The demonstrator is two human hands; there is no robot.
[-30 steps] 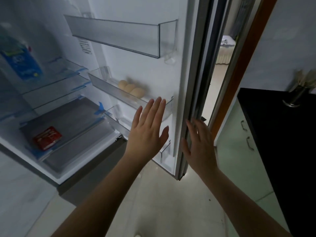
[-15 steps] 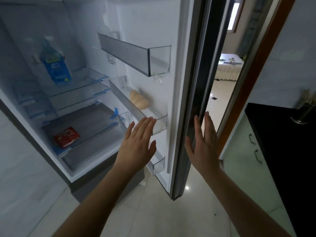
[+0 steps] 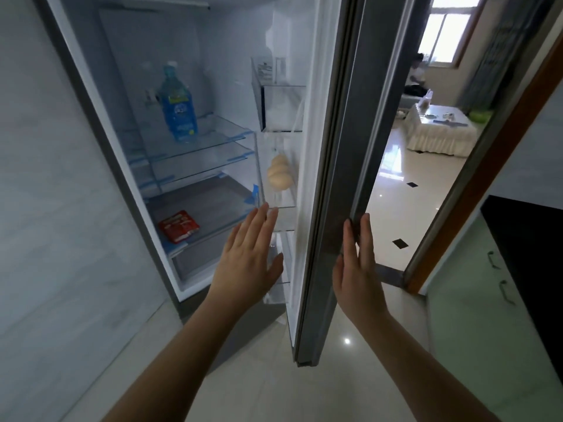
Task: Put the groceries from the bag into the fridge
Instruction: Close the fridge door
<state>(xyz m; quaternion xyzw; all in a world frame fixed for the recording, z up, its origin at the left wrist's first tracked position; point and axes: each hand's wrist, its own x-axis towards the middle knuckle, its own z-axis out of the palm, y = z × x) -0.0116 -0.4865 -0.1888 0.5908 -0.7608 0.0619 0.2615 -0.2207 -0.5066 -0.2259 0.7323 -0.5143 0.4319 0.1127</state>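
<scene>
The fridge [image 3: 213,50] stands open, its door [image 3: 341,166] seen almost edge-on. My left hand [image 3: 248,263] is flat and empty, fingers together, in front of the door's inner bins. My right hand [image 3: 358,266] lies flat against the door's outer face, fingertips at its edge. A blue water bottle [image 3: 178,108] stands on the upper glass shelf. A red packet [image 3: 179,225] lies on a lower shelf. Three eggs [image 3: 278,176] sit in the door's middle bin. No bag is in view.
A pale wall [image 3: 54,208] flanks the fridge on the left. A black counter [image 3: 530,245] with pale green cabinets is at the right. Behind the door a doorway with a brown frame [image 3: 487,166] opens onto a room with a white-covered table [image 3: 438,132].
The door has swung toward the fridge, now nearly edge-on. Both hands moved with it; my right hand stays on its outer face, and the view has tilted upward.
</scene>
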